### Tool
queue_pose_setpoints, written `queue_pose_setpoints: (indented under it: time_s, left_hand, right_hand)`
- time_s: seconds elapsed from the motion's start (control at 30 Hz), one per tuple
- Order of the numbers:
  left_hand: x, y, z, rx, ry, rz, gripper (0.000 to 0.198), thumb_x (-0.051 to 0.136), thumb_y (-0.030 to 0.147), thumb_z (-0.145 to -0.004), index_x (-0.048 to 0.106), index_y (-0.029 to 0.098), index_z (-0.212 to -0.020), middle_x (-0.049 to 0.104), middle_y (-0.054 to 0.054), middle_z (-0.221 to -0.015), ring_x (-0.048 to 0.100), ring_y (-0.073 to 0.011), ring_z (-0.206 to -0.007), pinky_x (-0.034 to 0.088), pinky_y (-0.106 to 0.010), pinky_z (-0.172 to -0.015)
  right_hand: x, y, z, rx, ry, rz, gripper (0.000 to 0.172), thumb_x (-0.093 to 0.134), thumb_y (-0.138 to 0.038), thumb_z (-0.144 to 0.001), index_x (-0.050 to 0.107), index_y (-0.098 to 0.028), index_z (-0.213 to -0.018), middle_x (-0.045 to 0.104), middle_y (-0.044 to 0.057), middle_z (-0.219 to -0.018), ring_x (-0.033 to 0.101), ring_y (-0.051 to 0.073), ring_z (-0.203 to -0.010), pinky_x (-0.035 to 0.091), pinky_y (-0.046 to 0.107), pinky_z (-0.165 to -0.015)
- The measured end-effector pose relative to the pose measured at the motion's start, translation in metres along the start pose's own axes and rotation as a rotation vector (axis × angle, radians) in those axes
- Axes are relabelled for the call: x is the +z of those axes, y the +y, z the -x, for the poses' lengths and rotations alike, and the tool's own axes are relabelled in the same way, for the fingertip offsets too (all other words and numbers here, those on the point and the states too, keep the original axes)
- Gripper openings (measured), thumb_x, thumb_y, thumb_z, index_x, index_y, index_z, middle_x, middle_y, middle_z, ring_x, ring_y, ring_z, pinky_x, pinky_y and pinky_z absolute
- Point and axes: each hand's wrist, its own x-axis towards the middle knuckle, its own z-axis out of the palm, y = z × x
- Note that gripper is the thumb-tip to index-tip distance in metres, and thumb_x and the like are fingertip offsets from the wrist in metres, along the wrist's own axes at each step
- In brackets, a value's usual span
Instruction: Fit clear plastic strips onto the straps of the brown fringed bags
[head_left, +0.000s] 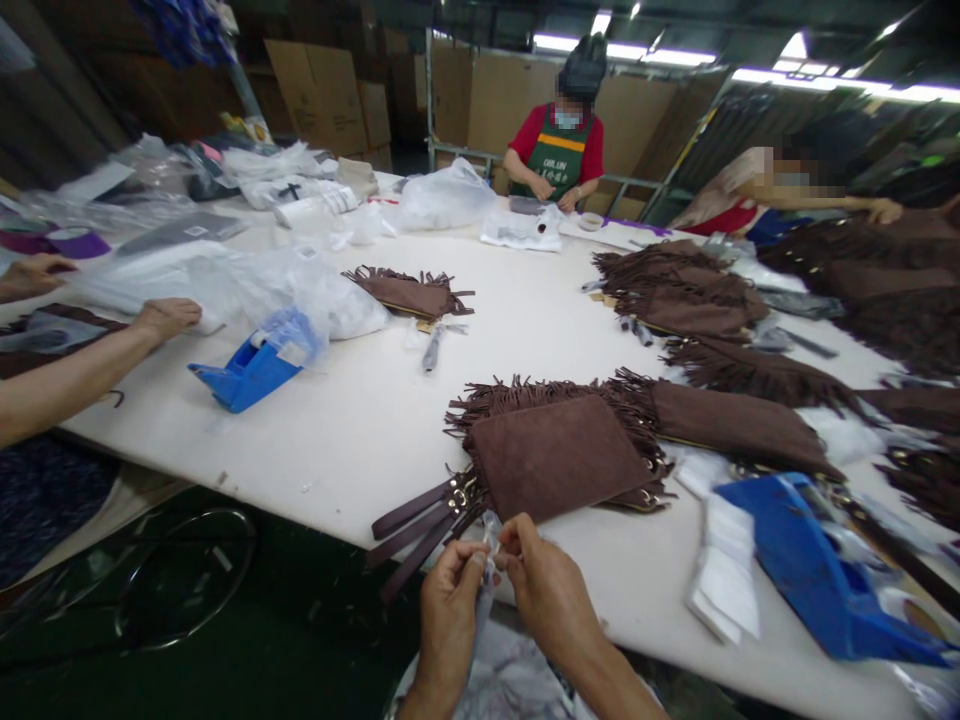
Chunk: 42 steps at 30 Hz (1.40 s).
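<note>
My left hand [448, 612] and my right hand [551, 590] meet at the table's near edge. Their fingers pinch the upper end of a narrow greyish strip in clear plastic [484, 612]; what is inside I cannot make out. Just beyond my fingertips lies a stack of brown suede pouches [559, 455] with fringes along the far side. Dark wrist straps [416, 515] with metal clasps stick out from the stack's left and hang over the edge. Below my hands is crumpled clear plastic [514, 675].
Blue tape dispensers [825, 570] [251, 370] stand at right and left. White folded packets [724, 565] lie beside the right one. More fringed pouches [675, 290] fill the right side. Plastic bags [300, 285] cover the left. A co-worker's arm [97, 365] reaches in; other people work across the table.
</note>
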Motion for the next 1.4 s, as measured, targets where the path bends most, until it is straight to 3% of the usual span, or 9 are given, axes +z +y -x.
queue_pose_setpoints:
  time_s: [0.3,0.5,0.6,0.73,0.8,0.93,1.03,1.27,1.4]
  left_hand:
    - [-0.003,0.006,0.004,0.140,0.032,-0.225,0.021,0.056,0.037,-0.086,0.065,0.020,-0.095,0.069,-0.004,-0.090,0.062,-0.0202,-0.083,0.046,-0.028,-0.076]
    - [-0.001,0.011,0.009,0.210,0.085,-0.373,0.018,0.057,0.035,-0.085,0.068,0.024,-0.094,0.071,-0.005,-0.096,0.063,-0.0228,-0.090,0.045,-0.028,-0.080]
    - [0.000,0.014,0.013,0.265,0.124,-0.460,0.016,0.057,0.033,-0.085,0.069,0.025,-0.093,0.071,-0.006,-0.096,0.062,-0.0242,-0.092,0.043,-0.030,-0.083]
    - [0.002,0.013,0.017,0.343,0.151,-0.503,0.018,0.056,0.033,-0.086,0.070,0.026,-0.094,0.071,-0.008,-0.097,0.062,-0.0258,-0.094,0.042,-0.032,-0.088]
    - [0.001,0.009,0.018,0.380,0.143,-0.520,0.020,0.054,0.033,-0.087,0.070,0.027,-0.097,0.071,-0.009,-0.100,0.062,-0.0264,-0.098,0.041,-0.034,-0.093]
    - [-0.003,0.000,0.016,0.433,0.120,-0.585,0.024,0.052,0.032,-0.089,0.071,0.025,-0.102,0.071,-0.010,-0.106,0.061,-0.0268,-0.107,0.038,-0.036,-0.100]
    - [-0.008,-0.005,0.013,0.482,0.117,-0.630,0.023,0.054,0.029,-0.089,0.072,0.023,-0.101,0.071,-0.011,-0.107,0.062,-0.0264,-0.108,0.040,-0.035,-0.100]
    - [-0.010,-0.008,0.013,0.896,0.150,-0.989,0.026,0.047,0.012,-0.091,0.066,0.017,-0.108,0.073,-0.008,-0.103,0.068,-0.0196,-0.097,0.052,-0.031,-0.088]
    - [-0.010,-0.009,0.012,1.014,0.180,-1.138,0.029,0.051,0.009,-0.089,0.063,0.015,-0.115,0.073,-0.009,-0.105,0.068,-0.0190,-0.098,0.052,-0.029,-0.087]
  right_hand:
    - [0.011,0.002,0.007,0.071,0.080,-0.363,0.002,0.045,-0.023,-0.090,0.047,-0.023,-0.089,0.066,-0.002,-0.070,0.066,0.016,-0.065,0.044,0.024,-0.063]
    - [0.026,0.007,0.014,0.074,0.209,-0.452,0.022,0.048,-0.033,-0.090,0.063,-0.020,-0.079,0.068,0.004,-0.080,0.062,0.018,-0.076,0.045,0.026,-0.071]
    - [0.038,0.012,0.010,0.168,0.156,-0.714,0.022,0.056,-0.038,-0.083,0.064,-0.018,-0.076,0.064,0.001,-0.069,0.058,0.015,-0.064,0.043,0.024,-0.060]
    - [0.043,0.013,0.004,0.408,-0.019,-1.064,0.031,0.061,-0.047,-0.074,0.060,-0.016,-0.074,0.043,-0.007,-0.044,0.034,0.007,-0.038,0.027,0.019,-0.039]
    - [0.039,0.009,0.004,0.465,-0.053,-1.180,0.033,0.063,-0.048,-0.072,0.060,-0.015,-0.072,0.042,-0.008,-0.045,0.032,0.005,-0.039,0.025,0.017,-0.039]
    - [0.034,0.002,0.006,0.492,-0.068,-1.413,0.036,0.071,-0.047,-0.068,0.060,-0.014,-0.076,0.055,-0.003,-0.066,0.037,0.002,-0.046,0.025,0.014,-0.040]
    - [0.038,0.001,0.005,0.487,-0.060,-1.489,0.041,0.075,-0.049,-0.062,0.058,-0.014,-0.075,0.053,-0.005,-0.066,0.034,0.000,-0.042,0.021,0.013,-0.038]
    - [0.045,0.003,-0.007,0.515,-0.050,-1.524,0.046,0.077,-0.049,-0.052,0.055,-0.014,-0.072,0.046,-0.009,-0.053,0.026,-0.001,-0.036,0.015,0.014,-0.035]
    - [0.048,0.000,-0.011,0.482,-0.059,-1.539,0.044,0.075,-0.050,-0.054,0.053,-0.015,-0.069,0.039,-0.011,-0.048,0.026,0.000,-0.035,0.015,0.015,-0.035]
